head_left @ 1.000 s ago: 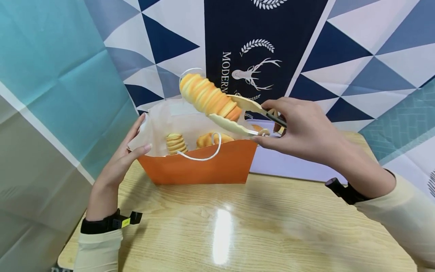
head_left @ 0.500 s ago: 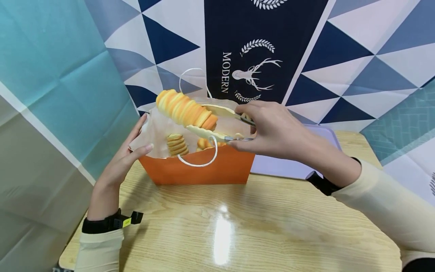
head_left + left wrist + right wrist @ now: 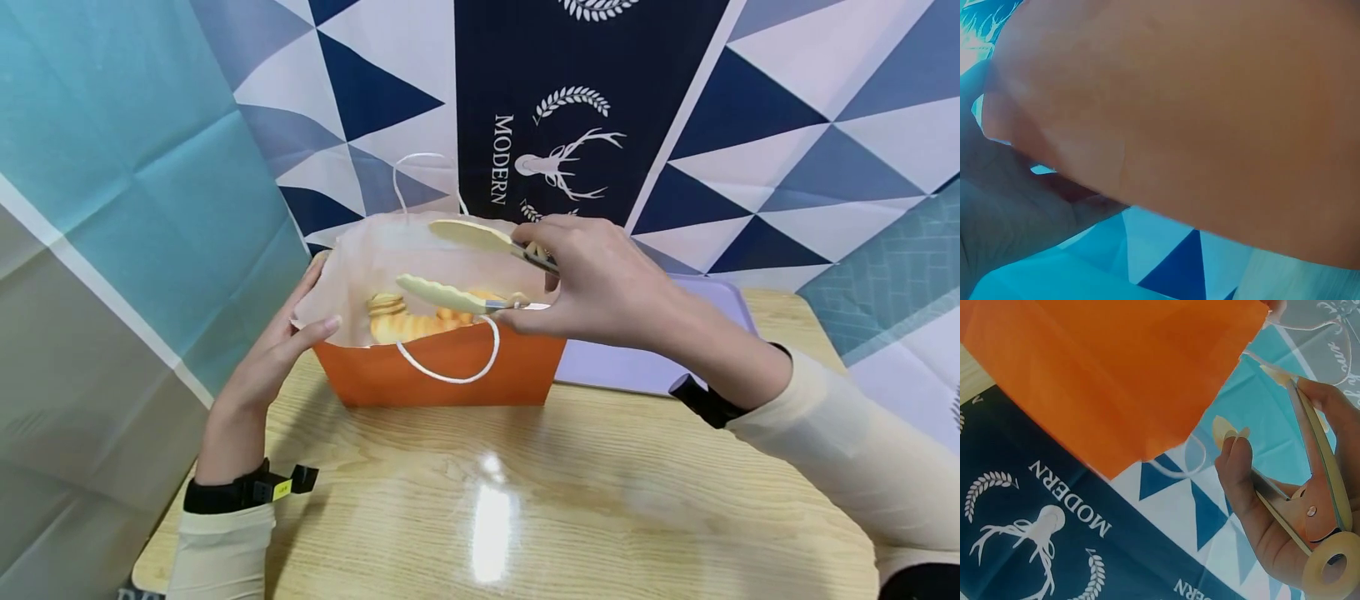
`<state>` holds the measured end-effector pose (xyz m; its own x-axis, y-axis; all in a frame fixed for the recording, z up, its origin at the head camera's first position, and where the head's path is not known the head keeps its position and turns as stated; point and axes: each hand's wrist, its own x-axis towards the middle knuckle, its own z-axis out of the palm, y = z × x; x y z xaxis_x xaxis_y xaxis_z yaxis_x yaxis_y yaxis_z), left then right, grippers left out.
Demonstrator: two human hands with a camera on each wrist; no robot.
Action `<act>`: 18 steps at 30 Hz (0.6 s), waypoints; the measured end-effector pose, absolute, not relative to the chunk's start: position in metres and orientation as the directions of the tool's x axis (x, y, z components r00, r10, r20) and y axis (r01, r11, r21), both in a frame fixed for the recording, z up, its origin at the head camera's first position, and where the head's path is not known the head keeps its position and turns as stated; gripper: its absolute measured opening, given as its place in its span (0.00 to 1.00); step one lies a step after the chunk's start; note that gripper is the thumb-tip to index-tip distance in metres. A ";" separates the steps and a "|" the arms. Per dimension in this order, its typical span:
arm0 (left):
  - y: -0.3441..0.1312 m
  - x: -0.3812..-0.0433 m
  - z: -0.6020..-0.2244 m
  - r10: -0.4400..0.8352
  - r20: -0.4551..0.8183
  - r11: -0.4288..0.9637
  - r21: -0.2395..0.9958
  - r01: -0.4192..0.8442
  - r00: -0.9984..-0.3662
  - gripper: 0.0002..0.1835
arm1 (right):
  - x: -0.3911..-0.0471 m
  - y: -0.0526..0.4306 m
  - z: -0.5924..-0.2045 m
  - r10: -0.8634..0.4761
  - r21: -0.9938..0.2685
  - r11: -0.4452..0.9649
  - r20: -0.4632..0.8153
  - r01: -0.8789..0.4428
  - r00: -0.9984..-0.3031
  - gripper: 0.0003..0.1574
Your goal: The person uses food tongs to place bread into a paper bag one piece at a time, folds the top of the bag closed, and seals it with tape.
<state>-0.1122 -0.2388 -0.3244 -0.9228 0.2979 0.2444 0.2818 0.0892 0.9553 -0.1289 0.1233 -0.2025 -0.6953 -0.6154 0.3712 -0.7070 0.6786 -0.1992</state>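
An orange paper bag (image 3: 450, 375) with white cord handles stands on the table, its pale lining showing at the mouth. My left hand (image 3: 262, 358) grips the bag's left edge, thumb inside the rim and fingers behind. In the left wrist view the bag's side (image 3: 1179, 112) fills most of the picture. My right hand (image 3: 600, 279) holds a pair of tongs (image 3: 442, 293), whose cream tips stand spread apart over the bag's mouth with nothing between them. Inside the bag lie several ridged bread rolls (image 3: 408, 327), partly hidden by the front rim. The tongs' metal hinge (image 3: 1312, 511) shows in the right wrist view.
A lilac tray (image 3: 622, 362) lies on the wooden table (image 3: 600, 483) right of the bag, partly behind my right forearm. Patterned cloth (image 3: 397, 83) hangs close behind the bag, and a teal and grey cloth (image 3: 97, 250) hangs on the left.
The right hand moved left over the bag with a ridged bread roll in the tongs. The tongs then spread, and the roll dropped into the bag. The left hand stayed at the bag's edge.
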 end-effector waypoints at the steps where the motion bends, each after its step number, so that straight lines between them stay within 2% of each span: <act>1: -0.238 -0.113 -0.324 0.304 0.252 0.085 0.953 0.290 -0.919 0.40 | -0.128 0.125 -0.201 -0.609 -0.203 0.682 0.374 -0.703 -0.699 0.46; 10: -0.236 -0.111 -0.324 0.300 0.253 0.073 0.955 0.286 -0.920 0.39 | -0.123 0.159 -0.192 -0.538 -0.207 0.744 0.379 -0.635 -0.753 0.44; 18: -0.234 -0.109 -0.322 0.305 0.252 0.042 0.960 0.277 -0.918 0.35 | -0.125 0.207 -0.202 -0.443 -0.197 0.817 0.388 -0.542 -0.808 0.45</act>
<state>-0.1091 -0.2343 -0.3221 -0.9184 0.3049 0.2521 0.2772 0.0415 0.9599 -0.1250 0.2068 -0.2015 -0.8082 -0.4428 0.3882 -0.5422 0.8167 -0.1973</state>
